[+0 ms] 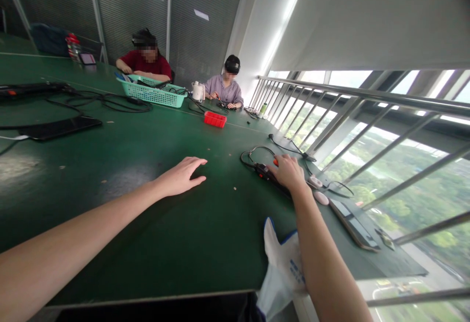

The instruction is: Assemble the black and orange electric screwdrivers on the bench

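Observation:
My left hand [183,175] hovers low over or rests on the green table [205,234], thumb and fingers apart, with nothing in it. On the right, my right hand [289,170] lies over a black corded tool [262,170] that looks like an electric screwdriver. Its fingers curl down, and an orange piece [275,162] shows at the fingertips; the rest of what they grip is hidden. The tool's cord loops beyond it. Under my right forearm, a white work glove [281,258] with blue edging hangs at the table's near edge.
A red tray [215,119] and a green basket [154,92] stand further back, near two people at work. Left lie a black tablet [60,127] and cables. Along the right edge are a phone [352,224], a white oval object [321,198] and a metal railing [352,92].

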`<state>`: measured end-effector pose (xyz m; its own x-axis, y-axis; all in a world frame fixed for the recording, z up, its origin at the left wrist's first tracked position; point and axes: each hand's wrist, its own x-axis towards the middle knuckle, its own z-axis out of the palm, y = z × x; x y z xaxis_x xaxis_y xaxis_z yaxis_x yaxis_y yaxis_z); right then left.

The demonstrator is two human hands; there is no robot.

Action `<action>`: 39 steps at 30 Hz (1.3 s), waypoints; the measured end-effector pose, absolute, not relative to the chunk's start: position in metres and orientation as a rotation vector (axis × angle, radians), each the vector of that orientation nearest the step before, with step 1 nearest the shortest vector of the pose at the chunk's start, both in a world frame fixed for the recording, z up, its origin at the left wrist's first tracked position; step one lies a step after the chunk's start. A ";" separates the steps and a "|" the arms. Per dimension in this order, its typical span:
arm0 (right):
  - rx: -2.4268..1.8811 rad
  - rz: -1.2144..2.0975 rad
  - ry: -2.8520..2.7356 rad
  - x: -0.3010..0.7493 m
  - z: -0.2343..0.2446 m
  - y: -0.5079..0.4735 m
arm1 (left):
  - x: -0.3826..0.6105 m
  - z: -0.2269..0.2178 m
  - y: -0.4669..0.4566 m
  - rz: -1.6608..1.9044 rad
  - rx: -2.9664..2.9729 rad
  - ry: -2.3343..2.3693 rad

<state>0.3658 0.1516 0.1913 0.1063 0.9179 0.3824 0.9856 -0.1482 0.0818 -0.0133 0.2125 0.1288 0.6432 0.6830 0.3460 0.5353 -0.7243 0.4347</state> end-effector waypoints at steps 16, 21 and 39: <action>-1.768 -0.302 -1.644 0.331 0.192 0.160 | -0.012 0.134 0.210 0.653 2.581 1.011; -1.829 -0.508 -1.586 0.331 0.193 0.161 | -0.012 0.133 0.209 0.652 2.580 1.012; -1.708 -0.504 -1.625 0.335 0.196 0.160 | -0.013 0.134 0.209 0.662 2.562 0.998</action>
<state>0.3351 0.1597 0.1960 0.1309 0.6936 0.7084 0.9726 0.0485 -0.2272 -0.0126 0.2095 0.1344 0.6501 0.6959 0.3050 0.5517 -0.7083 0.4403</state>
